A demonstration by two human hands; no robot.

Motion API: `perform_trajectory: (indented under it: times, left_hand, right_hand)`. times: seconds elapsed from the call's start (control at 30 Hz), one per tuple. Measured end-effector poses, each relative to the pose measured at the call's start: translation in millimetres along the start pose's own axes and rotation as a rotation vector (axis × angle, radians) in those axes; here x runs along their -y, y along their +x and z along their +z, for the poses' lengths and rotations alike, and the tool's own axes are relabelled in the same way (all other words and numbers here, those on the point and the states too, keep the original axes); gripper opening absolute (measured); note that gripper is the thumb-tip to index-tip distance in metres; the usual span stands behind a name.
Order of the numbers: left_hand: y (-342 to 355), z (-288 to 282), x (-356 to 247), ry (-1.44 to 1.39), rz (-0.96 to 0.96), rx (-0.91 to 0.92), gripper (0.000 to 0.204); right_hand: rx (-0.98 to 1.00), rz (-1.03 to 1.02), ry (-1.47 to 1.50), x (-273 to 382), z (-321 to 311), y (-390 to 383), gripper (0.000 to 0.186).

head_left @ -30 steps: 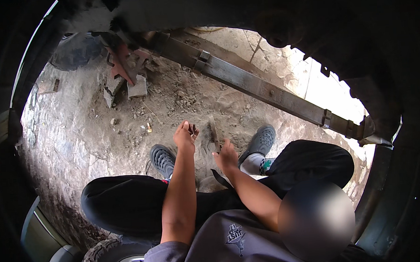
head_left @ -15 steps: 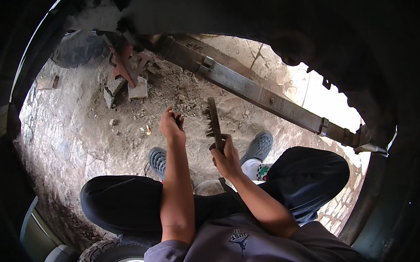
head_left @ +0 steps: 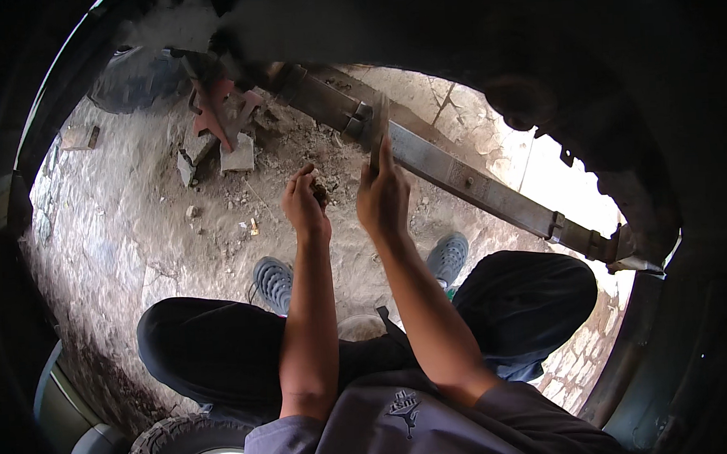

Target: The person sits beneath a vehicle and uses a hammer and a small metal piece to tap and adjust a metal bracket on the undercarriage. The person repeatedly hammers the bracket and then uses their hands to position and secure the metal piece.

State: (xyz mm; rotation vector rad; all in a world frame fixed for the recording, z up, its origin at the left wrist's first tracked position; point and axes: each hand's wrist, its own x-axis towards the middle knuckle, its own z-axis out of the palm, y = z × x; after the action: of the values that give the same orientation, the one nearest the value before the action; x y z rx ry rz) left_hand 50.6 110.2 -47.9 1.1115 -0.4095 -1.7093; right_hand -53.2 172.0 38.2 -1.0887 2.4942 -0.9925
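Observation:
My right hand (head_left: 383,195) is wrapped round the handle of a wire brush (head_left: 381,117), which is raised upright and slightly blurred. The brush overlaps a long metal leaf spring (head_left: 475,181) in view; whether the two touch I cannot tell. Its bristles do not show clearly now. Left of it, my left hand (head_left: 302,204) is held above the dirt floor with its fingers curled. Something small and dark shows at those fingers, too unclear to name. The leaf spring slants from upper left to lower right and has metal clamps around it.
A reddish jack stand (head_left: 211,120) stands on the floor at upper left, with broken concrete blocks (head_left: 237,155) beside it. Dark vehicle bodywork (head_left: 599,54) arches overhead. A wheel with a tyre (head_left: 166,442) lies at lower left. Rubble is scattered over the floor (head_left: 120,229).
My right hand has moved up and away with the wire brush, from near my right shoe to in front of the leaf spring. My left hand has risen slightly.

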Motion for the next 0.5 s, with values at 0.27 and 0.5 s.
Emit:
perform_trajectory:
  times: [0.27,0.5]
  left_hand:
    - [1,-12,-4,-0.001,0.009,-0.032,0.026]
    - [-2,-6,-3,0.028,-0.025,-0.060,0.026]
  right_hand:
    - [-0.048,-0.016,0.076,-23,-28,23,0.065]
    - [0.007,-0.026,0.045,-20,-9,-34,0.070]
